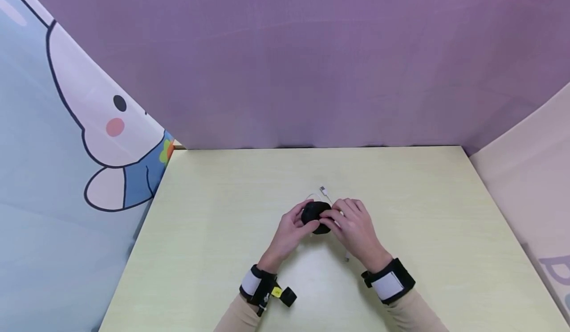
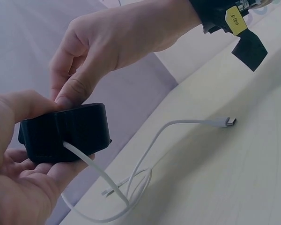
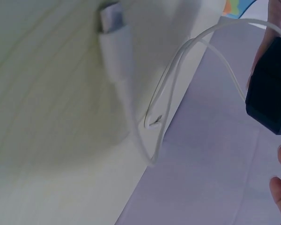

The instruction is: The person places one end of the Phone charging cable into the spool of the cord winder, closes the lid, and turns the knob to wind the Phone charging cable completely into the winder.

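Left hand point(image 1: 287, 233) of mine gripped the black case point(image 2: 84, 129) between thumb and fingers, holding it above the pale table point(image 1: 213, 253). With my right hand point(image 1: 356, 228) I pinched the case's edge, thumb pressed against it and fingers bent. Out of the case ran a white cable point(image 2: 96, 168), looping loosely, one connector point(image 2: 219, 123) showing its metal tip.

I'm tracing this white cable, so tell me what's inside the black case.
The white cable comes out of the black case, gripped by the left hand. The shell covers the interior, so whatever lies inside cannot be seen.
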The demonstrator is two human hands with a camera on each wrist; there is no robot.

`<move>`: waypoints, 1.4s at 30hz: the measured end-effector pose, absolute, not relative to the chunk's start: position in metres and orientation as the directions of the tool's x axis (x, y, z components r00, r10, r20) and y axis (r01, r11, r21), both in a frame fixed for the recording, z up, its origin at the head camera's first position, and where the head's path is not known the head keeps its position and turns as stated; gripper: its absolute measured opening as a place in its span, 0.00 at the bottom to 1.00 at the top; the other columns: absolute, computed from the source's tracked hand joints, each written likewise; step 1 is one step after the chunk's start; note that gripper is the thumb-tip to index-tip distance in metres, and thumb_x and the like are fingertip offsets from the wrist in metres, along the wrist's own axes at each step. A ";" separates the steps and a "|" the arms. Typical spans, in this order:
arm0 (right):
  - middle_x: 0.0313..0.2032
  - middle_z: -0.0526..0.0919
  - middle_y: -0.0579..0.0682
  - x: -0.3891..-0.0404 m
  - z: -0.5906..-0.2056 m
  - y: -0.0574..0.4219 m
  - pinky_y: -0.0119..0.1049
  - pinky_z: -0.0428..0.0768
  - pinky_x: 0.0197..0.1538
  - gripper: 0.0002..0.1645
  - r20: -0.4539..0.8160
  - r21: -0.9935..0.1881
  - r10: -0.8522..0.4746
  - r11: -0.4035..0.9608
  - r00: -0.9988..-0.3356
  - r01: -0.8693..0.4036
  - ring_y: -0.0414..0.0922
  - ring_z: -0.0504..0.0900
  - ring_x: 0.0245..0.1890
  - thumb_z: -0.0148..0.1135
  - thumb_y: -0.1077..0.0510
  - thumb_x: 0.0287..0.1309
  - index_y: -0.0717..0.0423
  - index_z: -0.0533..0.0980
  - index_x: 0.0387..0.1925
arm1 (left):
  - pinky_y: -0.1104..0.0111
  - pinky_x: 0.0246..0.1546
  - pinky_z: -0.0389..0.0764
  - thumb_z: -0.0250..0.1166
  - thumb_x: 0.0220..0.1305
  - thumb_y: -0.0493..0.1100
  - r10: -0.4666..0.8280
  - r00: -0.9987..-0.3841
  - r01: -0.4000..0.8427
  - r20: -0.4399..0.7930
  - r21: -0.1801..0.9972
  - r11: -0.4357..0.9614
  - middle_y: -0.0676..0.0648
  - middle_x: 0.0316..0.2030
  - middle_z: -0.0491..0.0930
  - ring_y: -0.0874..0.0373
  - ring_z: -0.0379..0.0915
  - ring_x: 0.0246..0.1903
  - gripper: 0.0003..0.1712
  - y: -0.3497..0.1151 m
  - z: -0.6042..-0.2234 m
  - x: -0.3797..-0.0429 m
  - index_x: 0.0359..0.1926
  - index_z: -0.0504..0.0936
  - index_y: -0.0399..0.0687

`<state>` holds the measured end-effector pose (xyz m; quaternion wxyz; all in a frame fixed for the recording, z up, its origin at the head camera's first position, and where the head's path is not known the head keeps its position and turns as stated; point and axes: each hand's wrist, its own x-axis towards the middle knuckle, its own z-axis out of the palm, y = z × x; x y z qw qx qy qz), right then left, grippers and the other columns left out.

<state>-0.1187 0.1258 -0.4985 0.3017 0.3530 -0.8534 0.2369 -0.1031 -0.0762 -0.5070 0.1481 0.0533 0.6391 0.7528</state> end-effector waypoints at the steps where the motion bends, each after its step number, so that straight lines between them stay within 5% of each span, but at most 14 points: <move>1: 0.32 0.76 0.48 -0.119 -0.498 0.125 0.46 0.75 0.44 0.20 0.686 -0.192 -0.455 0.640 -0.568 -0.744 0.50 0.77 0.35 0.61 0.45 0.72 0.55 0.86 0.35 | 0.75 0.46 0.82 0.65 0.70 0.35 0.288 -0.951 -0.154 -0.109 0.978 -0.138 0.32 0.65 0.76 0.50 0.80 0.57 0.38 -0.076 -0.507 -0.103 0.76 0.63 0.35; 19: 0.27 0.75 0.49 -0.112 -0.500 0.111 0.44 0.73 0.36 0.14 0.668 -0.217 -0.377 0.726 -0.641 -0.652 0.50 0.75 0.29 0.68 0.51 0.62 0.58 0.81 0.27 | 0.73 0.53 0.81 0.65 0.69 0.34 0.242 -0.966 -0.129 -0.089 0.980 -0.154 0.30 0.65 0.75 0.44 0.79 0.60 0.38 -0.074 -0.511 -0.102 0.76 0.62 0.33; 29: 0.23 0.75 0.45 -0.110 -0.499 0.106 0.43 0.73 0.34 0.14 0.622 -0.347 -0.289 0.731 -0.728 -0.588 0.48 0.76 0.27 0.76 0.56 0.53 0.55 0.78 0.21 | 0.73 0.53 0.81 0.65 0.69 0.35 0.249 -0.963 -0.140 -0.101 0.980 -0.143 0.31 0.65 0.76 0.44 0.79 0.59 0.38 -0.074 -0.510 -0.102 0.76 0.63 0.34; 42: 0.22 0.76 0.43 -0.106 -0.489 0.101 0.42 0.74 0.33 0.13 0.473 -0.519 -0.205 0.721 -0.857 -0.459 0.45 0.75 0.25 0.73 0.60 0.55 0.54 0.79 0.18 | 0.73 0.52 0.82 0.65 0.68 0.33 0.252 -0.963 -0.130 -0.092 0.982 -0.137 0.31 0.64 0.77 0.45 0.80 0.58 0.37 -0.071 -0.508 -0.102 0.75 0.64 0.34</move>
